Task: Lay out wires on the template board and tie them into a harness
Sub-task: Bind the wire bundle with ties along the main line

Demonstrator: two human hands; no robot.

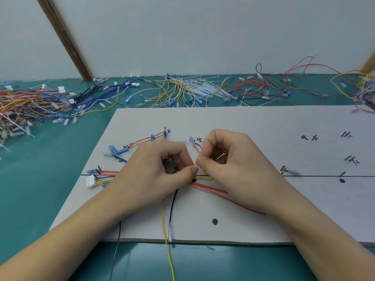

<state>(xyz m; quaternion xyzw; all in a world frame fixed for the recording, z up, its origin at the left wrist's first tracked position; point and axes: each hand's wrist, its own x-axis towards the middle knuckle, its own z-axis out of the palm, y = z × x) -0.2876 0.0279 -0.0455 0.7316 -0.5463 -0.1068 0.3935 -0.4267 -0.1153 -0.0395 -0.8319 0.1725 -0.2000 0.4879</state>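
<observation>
A white template board (263,126) with black lines, dots and handwritten marks lies on the green table. Coloured wires run along its main line from a white connector (90,181) at the left. My left hand (154,175) and my right hand (229,159) meet over the wire bundle (203,177) near the middle, fingers curled, thumbs and forefingers pinching at the same spot. A thin white cable tie (220,157) shows inside my right hand's curl. Two red wires (223,194) run out under my right wrist. A black wire (172,207) and a yellow wire (165,230) hang off the front edge.
Heaps of loose wires lie along the back of the table: a mixed pile (30,104) at left, yellow wires and white cable ties (188,88) in the middle, red and black wires (274,86) at right. A brown wooden strip (65,37) leans against the wall.
</observation>
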